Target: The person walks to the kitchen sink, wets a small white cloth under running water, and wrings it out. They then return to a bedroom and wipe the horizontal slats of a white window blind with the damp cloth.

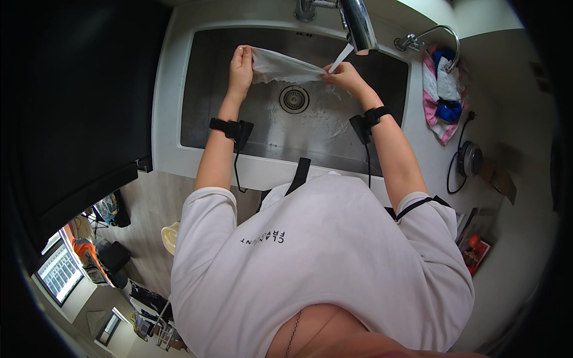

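Observation:
A thin white wet cloth [286,66] is stretched over the back part of a stainless steel sink [206,112]. My left hand [241,67] grips its left end, fingers folded around the fabric. At the other end, my right hand [344,77] pinches a corner between thumb and fingers, just below the chrome faucet [358,27]. A white strip [340,58] rises from beside my right fingers towards the faucet head; whether it is water or cloth I cannot tell. Beneath the cloth, water spreads over the sink floor around the drain strainer [294,99].
Right of the sink, a small curved chrome tap [447,33] stands near pink, white and blue cloths [441,94]. A round device [470,159] with a black cable lies farther down. The white counter rim [168,112] borders the sink. Black cuffs with cabled devices sit on both forearms.

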`<state>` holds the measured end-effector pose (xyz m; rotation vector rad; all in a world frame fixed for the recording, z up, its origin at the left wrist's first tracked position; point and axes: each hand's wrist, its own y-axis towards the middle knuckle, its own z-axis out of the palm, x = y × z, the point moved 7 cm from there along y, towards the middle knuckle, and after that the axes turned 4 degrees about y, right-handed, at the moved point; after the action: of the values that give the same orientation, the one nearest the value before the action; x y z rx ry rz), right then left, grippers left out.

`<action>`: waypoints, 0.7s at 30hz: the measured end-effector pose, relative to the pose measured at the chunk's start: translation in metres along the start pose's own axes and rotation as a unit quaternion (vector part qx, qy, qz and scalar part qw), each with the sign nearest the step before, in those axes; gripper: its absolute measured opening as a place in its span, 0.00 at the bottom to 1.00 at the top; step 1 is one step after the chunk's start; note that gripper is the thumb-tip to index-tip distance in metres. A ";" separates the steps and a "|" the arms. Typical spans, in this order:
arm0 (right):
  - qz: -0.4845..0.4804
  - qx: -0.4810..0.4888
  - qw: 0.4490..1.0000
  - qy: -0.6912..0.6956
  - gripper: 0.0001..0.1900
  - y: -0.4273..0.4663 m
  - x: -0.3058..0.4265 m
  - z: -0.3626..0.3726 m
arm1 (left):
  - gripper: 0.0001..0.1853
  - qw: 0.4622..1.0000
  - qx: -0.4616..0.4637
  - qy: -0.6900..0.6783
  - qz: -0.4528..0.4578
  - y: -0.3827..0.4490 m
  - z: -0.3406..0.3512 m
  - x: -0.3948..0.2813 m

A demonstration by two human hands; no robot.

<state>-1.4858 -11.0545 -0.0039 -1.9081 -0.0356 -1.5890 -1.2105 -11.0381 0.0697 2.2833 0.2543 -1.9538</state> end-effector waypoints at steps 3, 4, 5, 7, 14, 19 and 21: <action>0.007 -0.029 0.999 0.030 0.12 0.006 -0.008 -0.010 | 0.14 1.000 0.003 -0.009 0.016 -0.002 -0.001 0.000; 0.014 -0.051 0.998 0.032 0.12 0.009 -0.011 -0.016 | 0.14 1.000 0.003 -0.013 -0.003 -0.003 0.000 0.004; 0.003 -0.052 0.993 0.106 0.12 0.009 -0.012 -0.016 | 0.13 1.000 0.011 -0.018 -0.009 -0.005 0.002 0.007; 0.003 -0.070 0.968 0.239 0.12 0.010 -0.014 -0.018 | 0.13 0.999 0.009 -0.040 -0.031 -0.005 0.006 0.013; 0.050 -0.035 0.983 0.171 0.22 -0.005 -0.007 0.003 | 0.13 0.993 -0.019 -0.088 -0.073 -0.006 0.015 0.026; 0.010 -0.004 0.999 0.032 0.22 -0.008 0.005 0.001 | 0.13 0.993 -0.030 -0.084 -0.078 -0.005 0.008 0.029; 0.028 0.022 0.991 0.129 0.22 -0.007 0.004 0.002 | 0.13 0.990 -0.041 -0.100 -0.093 -0.005 0.004 0.033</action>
<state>-1.4853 -11.0496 0.0025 -1.6427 0.0923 -1.7688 -1.2106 -11.0330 0.0370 2.0605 0.5312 -2.1963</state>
